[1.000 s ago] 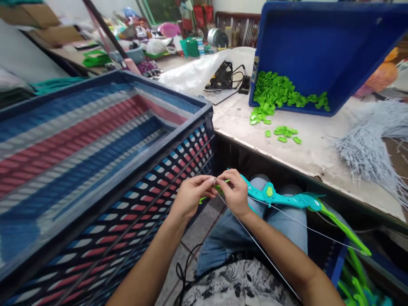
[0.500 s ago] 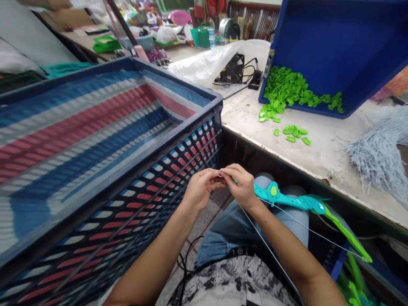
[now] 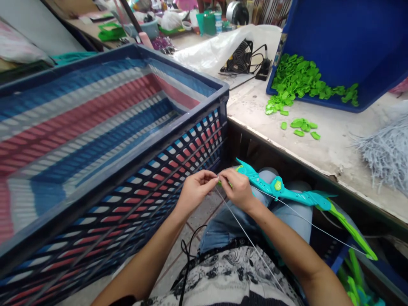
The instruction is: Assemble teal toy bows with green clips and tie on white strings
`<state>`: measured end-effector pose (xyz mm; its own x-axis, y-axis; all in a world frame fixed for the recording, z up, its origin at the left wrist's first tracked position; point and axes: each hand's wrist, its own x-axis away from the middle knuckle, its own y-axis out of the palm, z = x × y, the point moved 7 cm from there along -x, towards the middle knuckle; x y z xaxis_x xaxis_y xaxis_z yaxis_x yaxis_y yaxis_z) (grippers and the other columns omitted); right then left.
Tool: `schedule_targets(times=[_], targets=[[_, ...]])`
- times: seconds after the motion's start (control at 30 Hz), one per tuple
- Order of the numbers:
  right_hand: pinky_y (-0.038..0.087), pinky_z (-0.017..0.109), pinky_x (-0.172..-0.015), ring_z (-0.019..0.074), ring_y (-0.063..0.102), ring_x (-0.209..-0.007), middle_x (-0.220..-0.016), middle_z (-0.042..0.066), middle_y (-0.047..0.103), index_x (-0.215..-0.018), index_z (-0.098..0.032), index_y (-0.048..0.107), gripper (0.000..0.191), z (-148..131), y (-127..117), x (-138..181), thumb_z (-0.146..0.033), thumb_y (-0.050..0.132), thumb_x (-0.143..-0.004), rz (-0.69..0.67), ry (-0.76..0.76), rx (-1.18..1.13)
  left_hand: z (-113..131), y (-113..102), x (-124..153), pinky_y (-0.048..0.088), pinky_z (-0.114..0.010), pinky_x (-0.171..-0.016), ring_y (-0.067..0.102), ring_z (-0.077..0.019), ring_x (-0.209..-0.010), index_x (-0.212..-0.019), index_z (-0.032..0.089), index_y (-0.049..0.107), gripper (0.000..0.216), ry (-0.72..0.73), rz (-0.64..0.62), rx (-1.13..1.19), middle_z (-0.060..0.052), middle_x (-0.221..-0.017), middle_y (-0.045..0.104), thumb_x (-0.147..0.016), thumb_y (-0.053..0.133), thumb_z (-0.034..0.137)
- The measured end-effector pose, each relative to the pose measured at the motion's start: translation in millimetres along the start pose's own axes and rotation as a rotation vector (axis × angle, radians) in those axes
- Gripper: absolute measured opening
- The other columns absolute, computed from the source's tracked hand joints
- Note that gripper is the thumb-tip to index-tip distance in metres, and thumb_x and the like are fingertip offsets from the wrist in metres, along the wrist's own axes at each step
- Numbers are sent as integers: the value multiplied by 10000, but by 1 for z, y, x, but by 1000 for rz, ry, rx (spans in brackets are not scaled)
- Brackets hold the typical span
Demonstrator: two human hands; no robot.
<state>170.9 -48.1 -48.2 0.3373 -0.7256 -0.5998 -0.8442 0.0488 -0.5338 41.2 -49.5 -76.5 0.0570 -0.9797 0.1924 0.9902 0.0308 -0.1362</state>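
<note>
A teal and lime-green toy bow [image 3: 293, 196] lies across my knees, its right end reaching past the table edge. White string [image 3: 242, 228] runs from my fingertips down over my lap, and another stretch spans to the bow's right tip. My left hand [image 3: 195, 191] pinches thumb and forefinger together at the string near the bow's left end. Touching it, my right hand [image 3: 237, 189] is closed on that green left end and string, partly hiding them. The exact spot where the fingertips meet is too small to make out.
A dark blue lattice crate [image 3: 204, 104] with a striped lining stands at my left. On the table [image 3: 251, 106], a tilted blue bin [image 3: 344, 38] spills small green pieces [image 3: 299, 76]. A black fan [image 3: 240, 57] and grey fringe material [image 3: 385, 148] are there too.
My hands have shifted slightly, and the teal part beside my right hand now shows more. The string's hanging stretch lies further left. The whole view has tilted a little.
</note>
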Motion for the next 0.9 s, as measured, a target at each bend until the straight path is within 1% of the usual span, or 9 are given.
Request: schedule_targets(times=[0.13, 0.27, 0.4, 0.47, 0.57, 0.63, 0.7, 0.77, 0.9], targets=[[454, 263, -694, 154, 574, -744, -793, 59, 620, -874, -160, 572, 234, 1, 26, 19, -212, 371, -982, -72, 5, -10, -13, -16, 15, 441, -227, -599, 555, -125, -625, -728, 167, 711, 236, 93, 8, -252, -2, -661, 635, -735, 651, 395], [415, 297, -718, 182, 546, -773, -786, 74, 614, -872, -151, 589, 295, 4, 61, 38, -184, 319, -987, -198, -31, 210, -39, -24, 30, 498, -282, -718, 633, -178, -754, -871, 192, 757, 305, 88, -133, -429, -37, -806, 714, -794, 539, 391], [355, 315, -666, 183, 510, -723, -741, 52, 607, -826, -160, 608, 286, 4, 78, 57, -192, 366, -975, -334, -60, 332, -67, -39, 41, 504, -350, -842, 664, -229, -889, -941, 175, 752, 380, 75, -103, -584, -92, -969, 739, -788, 485, 398], [361, 315, -699, 186, 518, -780, -807, 54, 632, -891, -163, 626, 244, 9, 62, 66, -244, 411, -972, -356, -69, 317, -74, -45, 47, 515, -347, -790, 666, -231, -831, -942, 165, 752, 414, 62, -116, -638, -100, -911, 737, -786, 477, 433], [374, 351, -812, 229, 516, -945, -993, 108, 651, -1027, -141, 636, 281, 48, 2, 79, -343, 451, -962, -304, 106, 466, -73, -49, 52, 518, -331, -752, 667, -230, -811, -947, 178, 755, 435, 7, -236, -637, -87, -881, 735, -782, 512, 499], [366, 393, -863, 276, 494, -1027, -1095, 150, 634, -1083, -121, 636, 340, 86, -43, 93, -396, 503, -934, -313, 306, 642, -57, -52, 49, 511, -337, -793, 664, -239, -861, -964, 192, 752, 453, 14, -231, -649, -84, -929, 737, -784, 533, 544], [357, 423, -895, 312, 466, -1091, -1172, 166, 612, -1145, -120, 624, 393, 117, -73, 107, -420, 555, -901, -394, 447, 758, -33, -48, 39, 495, -365, -812, 653, -253, -871, -964, 195, 753, 469, 92, -157, -763, -93, -924, 731, -814, 504, 563], [351, 436, -921, 322, 442, -1137, -1215, 153, 602, -1191, -141, 610, 408, 134, -84, 115, -419, 563, -896, -485, 495, 794, -10, -27, 27, 472, -401, -820, 639, -270, -848, -961, 198, 754, 456, 218, -167, -979, -101, -863, 718, -852, 471, 538], [384, 439, -900, 317, 427, -1151, -1242, 130, 595, -1169, -176, 626, 347, 141, -82, 120, -390, 507, -923, -494, 549, 819, -3, 41, 8, 446, -395, -837, 628, -272, -865, -1046, 195, 725, 339, 400, -480, -1302, -110, -853, 706, -867, 537, 413]])
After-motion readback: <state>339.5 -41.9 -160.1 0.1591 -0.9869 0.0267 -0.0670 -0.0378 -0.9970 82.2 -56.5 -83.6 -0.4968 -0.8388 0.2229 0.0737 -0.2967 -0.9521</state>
